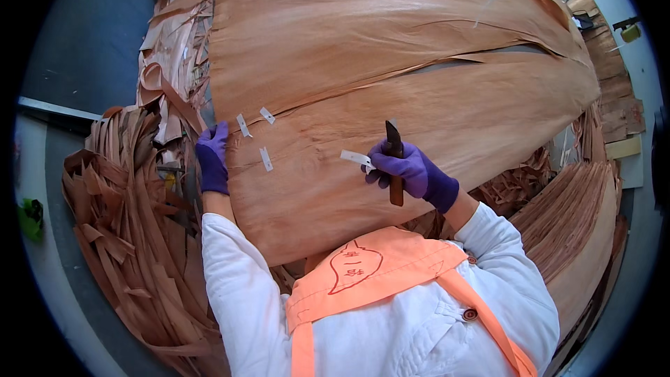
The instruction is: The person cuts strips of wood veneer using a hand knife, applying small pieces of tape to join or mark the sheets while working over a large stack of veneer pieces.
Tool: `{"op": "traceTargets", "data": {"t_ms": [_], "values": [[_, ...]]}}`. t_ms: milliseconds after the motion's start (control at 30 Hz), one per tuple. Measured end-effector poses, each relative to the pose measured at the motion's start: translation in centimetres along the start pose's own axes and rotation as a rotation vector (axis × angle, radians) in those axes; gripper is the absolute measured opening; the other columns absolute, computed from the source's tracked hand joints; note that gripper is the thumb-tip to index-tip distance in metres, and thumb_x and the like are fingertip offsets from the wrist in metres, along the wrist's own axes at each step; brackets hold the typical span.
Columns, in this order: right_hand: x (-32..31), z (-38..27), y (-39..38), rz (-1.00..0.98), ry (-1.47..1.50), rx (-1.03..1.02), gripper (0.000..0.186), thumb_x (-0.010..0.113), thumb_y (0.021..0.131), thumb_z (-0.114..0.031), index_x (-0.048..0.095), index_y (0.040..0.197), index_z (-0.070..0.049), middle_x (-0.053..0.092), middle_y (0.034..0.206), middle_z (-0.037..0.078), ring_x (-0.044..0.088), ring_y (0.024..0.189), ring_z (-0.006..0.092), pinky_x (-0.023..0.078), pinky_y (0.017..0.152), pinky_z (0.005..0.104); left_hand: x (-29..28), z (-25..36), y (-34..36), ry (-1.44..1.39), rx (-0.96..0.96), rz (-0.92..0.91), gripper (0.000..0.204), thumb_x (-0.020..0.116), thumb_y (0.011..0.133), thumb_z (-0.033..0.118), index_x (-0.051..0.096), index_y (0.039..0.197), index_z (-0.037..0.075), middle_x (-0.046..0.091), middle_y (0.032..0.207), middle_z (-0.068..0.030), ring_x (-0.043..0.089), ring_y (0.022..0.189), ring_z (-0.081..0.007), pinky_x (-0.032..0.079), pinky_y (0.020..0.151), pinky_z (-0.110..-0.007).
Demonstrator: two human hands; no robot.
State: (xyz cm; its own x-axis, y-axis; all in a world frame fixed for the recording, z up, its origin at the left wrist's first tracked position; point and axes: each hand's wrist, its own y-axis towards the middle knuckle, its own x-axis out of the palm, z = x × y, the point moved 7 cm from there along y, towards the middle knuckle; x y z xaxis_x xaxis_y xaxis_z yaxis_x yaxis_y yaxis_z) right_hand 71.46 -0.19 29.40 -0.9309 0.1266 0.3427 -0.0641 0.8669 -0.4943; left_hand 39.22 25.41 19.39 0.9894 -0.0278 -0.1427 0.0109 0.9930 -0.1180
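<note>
A large reddish-tan veneer sheet fills the middle, with a long split toward its far part and short white tape pieces stuck near its left end. My left hand, in a purple glove, grips the sheet's left edge. My right hand, also gloved in purple, is closed around a dark knife held upright over the sheet. A short white tape strip sticks out from the fingers of that same hand, pointing left.
Heaps of torn veneer strips lie at the left and beyond the sheet's left edge. Stacked veneer sits at the lower right, and narrow boards line the far right. A dark panel is at the upper left.
</note>
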Motion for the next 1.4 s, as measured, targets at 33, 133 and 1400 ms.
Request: {"op": "traceTargets", "data": {"t_ms": [33,133,1400], "values": [[-0.1,0.0,0.2,-0.004,-0.010,-0.016,0.019,0.061,0.087,-0.022,0.058,0.096,-0.005,0.063,0.089,0.005,0.064,0.078,0.0138,0.049,0.062,0.0251,-0.5,0.1,0.1,0.048,0.053,0.031,0.024,0.068,0.083,0.023,0.064,0.087,0.000,0.061,0.077,-0.0002,0.052,0.069,-0.0078,0.043,0.063,-0.024],[-0.1,-0.5,0.8,0.010,0.037,-0.065,0.016,0.062,0.085,-0.017,0.058,0.095,-0.005,0.062,0.086,0.006,0.064,0.076,0.0143,0.049,0.060,0.0252,-1.2,0.5,0.1,0.093,0.154,0.092,0.021,0.069,0.082,0.020,0.064,0.085,0.000,0.061,0.075,0.0004,0.051,0.065,-0.0071,0.042,0.061,-0.022],[-6.1,-6.6,7.2,0.200,0.545,-0.462,0.009,0.053,0.089,-0.006,0.053,0.098,-0.004,0.057,0.088,0.009,0.062,0.079,0.0215,0.054,0.080,0.0416,12.6,12.1,-7.7,0.822,0.916,-0.313,0.020,0.071,0.069,0.014,0.064,0.086,0.007,0.060,0.093,-0.0072,0.055,0.090,-0.0272,0.037,0.093,-0.043]]}}
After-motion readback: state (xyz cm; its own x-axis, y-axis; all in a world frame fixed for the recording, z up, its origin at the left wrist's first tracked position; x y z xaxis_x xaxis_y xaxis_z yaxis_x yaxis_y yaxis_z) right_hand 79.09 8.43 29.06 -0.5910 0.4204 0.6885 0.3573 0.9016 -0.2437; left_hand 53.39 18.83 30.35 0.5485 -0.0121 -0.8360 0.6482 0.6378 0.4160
